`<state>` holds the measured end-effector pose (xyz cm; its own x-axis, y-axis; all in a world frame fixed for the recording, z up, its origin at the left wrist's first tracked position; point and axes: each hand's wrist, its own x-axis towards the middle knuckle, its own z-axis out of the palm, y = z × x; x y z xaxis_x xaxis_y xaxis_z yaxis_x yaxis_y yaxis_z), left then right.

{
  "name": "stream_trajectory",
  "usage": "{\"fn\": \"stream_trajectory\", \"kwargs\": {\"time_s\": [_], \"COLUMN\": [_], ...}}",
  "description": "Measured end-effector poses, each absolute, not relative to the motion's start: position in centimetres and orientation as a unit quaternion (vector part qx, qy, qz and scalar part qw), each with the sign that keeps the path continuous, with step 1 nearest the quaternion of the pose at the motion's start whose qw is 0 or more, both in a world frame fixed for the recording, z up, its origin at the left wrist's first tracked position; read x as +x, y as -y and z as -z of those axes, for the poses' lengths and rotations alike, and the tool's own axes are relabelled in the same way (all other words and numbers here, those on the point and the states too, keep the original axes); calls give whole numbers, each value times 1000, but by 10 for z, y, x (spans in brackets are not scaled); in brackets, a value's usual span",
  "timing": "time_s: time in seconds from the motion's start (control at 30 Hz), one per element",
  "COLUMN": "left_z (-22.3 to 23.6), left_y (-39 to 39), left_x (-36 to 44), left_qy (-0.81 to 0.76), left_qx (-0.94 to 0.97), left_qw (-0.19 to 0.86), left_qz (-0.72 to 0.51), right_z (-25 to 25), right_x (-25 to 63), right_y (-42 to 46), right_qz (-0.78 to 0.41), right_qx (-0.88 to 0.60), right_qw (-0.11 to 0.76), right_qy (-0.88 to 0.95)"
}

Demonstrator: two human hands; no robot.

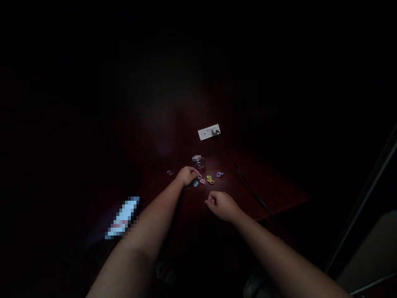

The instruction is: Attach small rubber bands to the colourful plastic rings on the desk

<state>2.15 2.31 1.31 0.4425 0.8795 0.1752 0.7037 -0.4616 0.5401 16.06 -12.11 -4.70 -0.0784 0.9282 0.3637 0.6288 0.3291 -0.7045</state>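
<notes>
On the dark red table, my left hand (187, 176) has its thumb and fingers pinched at a pink hair tie (199, 176). Just beyond that hand stands a small clear jar (199, 165) with a lid on top. Small loops that look like hair ties lie in colour groups: blue (196, 183), pink (202, 181), yellow (210, 179) and purple (219, 174). My right hand (222, 204) is nearer to me, closed with curled fingers, and nothing shows in it. It is apart from the yellow ties.
Two small pale loops (169, 172) lie left of my left hand. A white wall socket (209, 132) has a plug in it, and its black cable (245, 180) runs across the table's right side. A bright pixelated screen (123, 218) is at the left. The surroundings are very dark.
</notes>
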Motion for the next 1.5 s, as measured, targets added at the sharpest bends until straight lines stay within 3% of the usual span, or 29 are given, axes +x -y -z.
{"fn": "stream_trajectory", "kwargs": {"time_s": [0.23,0.53,1.0,1.27,1.5], "left_z": [-4,1,-6,-28,-15], "left_y": [-46,-60,-67,-111,-128], "left_x": [30,30,33,-63,-118], "left_qy": [-486,-455,-443,-655,-691], "left_qx": [825,855,889,756,723], "left_qw": [244,228,114,6,4], "left_qz": [-155,-100,-33,-19,15], "right_z": [47,45,40,42,43], "right_x": [161,163,164,163,164], "right_y": [124,127,133,135,133], "right_qz": [-197,-188,-178,-195,-221], "right_qx": [-548,-546,-555,-563,-561], "right_qw": [397,394,366,347,314], "right_qy": [709,715,726,725,733]}}
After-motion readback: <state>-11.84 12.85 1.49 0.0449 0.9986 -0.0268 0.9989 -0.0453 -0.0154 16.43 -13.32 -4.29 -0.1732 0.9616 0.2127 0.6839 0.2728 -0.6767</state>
